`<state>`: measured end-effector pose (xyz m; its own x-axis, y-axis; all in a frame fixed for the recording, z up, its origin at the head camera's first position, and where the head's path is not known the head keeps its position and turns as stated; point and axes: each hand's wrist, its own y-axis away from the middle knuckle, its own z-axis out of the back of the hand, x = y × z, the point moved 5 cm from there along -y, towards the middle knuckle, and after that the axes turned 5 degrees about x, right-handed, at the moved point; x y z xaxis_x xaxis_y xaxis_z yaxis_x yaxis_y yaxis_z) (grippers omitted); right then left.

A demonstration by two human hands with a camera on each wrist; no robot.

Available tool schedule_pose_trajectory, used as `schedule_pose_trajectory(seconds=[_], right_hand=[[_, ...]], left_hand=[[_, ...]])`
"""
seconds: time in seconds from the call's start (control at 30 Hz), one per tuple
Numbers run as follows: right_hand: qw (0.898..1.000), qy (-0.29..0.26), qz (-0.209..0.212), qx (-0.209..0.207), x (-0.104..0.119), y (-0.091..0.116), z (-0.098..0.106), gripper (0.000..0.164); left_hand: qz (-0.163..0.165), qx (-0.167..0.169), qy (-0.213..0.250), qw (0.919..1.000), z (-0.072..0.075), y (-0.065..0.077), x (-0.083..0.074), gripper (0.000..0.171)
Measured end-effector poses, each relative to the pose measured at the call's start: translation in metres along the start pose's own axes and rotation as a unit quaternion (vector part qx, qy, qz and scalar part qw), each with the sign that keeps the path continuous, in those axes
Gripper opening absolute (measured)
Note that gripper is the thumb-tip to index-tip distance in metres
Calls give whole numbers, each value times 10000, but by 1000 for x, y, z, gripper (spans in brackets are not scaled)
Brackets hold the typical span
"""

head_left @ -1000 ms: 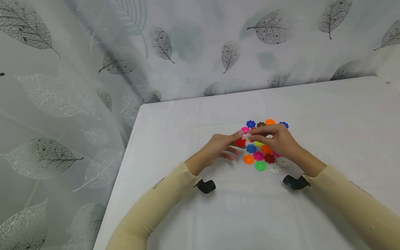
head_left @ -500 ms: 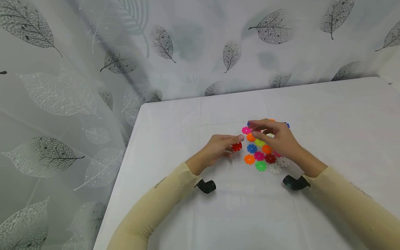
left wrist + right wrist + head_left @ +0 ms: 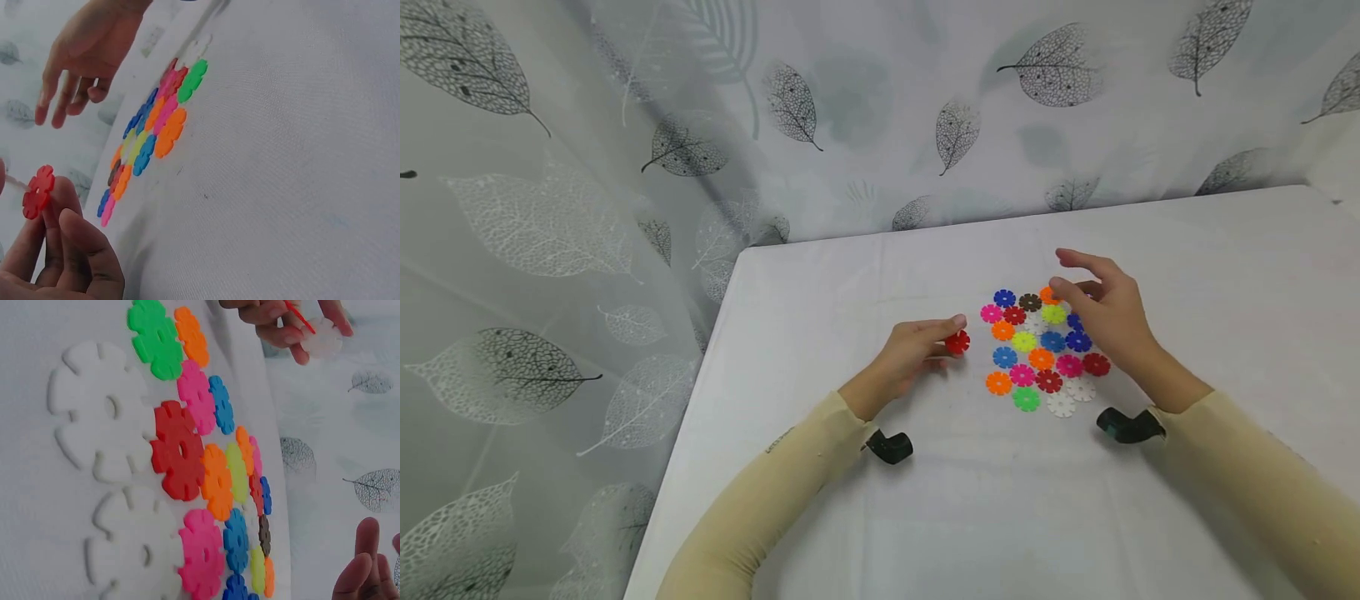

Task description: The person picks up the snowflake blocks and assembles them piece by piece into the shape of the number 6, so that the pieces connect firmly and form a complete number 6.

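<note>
My left hand (image 3: pixel 910 358) pinches a red notched snowflake disc (image 3: pixel 957 342) above the table, left of the other discs. A white disc (image 3: pixel 324 342) is joined to that red one at an angle, as the right wrist view shows. Over the right side of the loose discs hovers my right hand (image 3: pixel 1112 312), fingers spread and apart from each other, holding nothing. It partly hides the discs at the far right. Beneath lie several flat discs, among them a green disc (image 3: pixel 1026 399), a brown disc (image 3: pixel 1029 302) and a dark red disc (image 3: pixel 1048 381).
A white cloth covers the table (image 3: pixel 970 517). Behind and to the left hangs a leaf-patterned curtain (image 3: pixel 850 125). A black wrist mount (image 3: pixel 891 447) sticks out under the left sleeve, and another black mount (image 3: pixel 1127 426) under the right one.
Both hands were together at the red and white discs; they have since parted. The right hand let go and moved right and away; the left drew slightly left with the joined discs.
</note>
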<state>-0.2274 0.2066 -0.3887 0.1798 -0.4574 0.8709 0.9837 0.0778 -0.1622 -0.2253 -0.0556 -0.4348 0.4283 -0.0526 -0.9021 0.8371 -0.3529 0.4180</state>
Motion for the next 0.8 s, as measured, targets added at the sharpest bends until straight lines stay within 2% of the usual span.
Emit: schedule_pose_trajectory(seconds=[0.17, 0.37, 0.6, 0.8], right_hand=[[9931, 728, -742, 542, -9, -3, 10, 64], [9773, 1338, -1162, 1156, -25, -5, 10, 62], [9499, 2084, -1240, 1971, -34, -4, 1, 52], [9409, 2288, -1190, 2195, -33, -2, -2, 50]], left_hand=[[-74, 35, 85, 9999, 0, 0, -1, 48], [3, -162, 197, 9997, 0, 0, 1, 42], [143, -283, 466, 9984, 4, 0, 2, 44], [235, -277, 555, 9978, 6, -1, 3, 46]])
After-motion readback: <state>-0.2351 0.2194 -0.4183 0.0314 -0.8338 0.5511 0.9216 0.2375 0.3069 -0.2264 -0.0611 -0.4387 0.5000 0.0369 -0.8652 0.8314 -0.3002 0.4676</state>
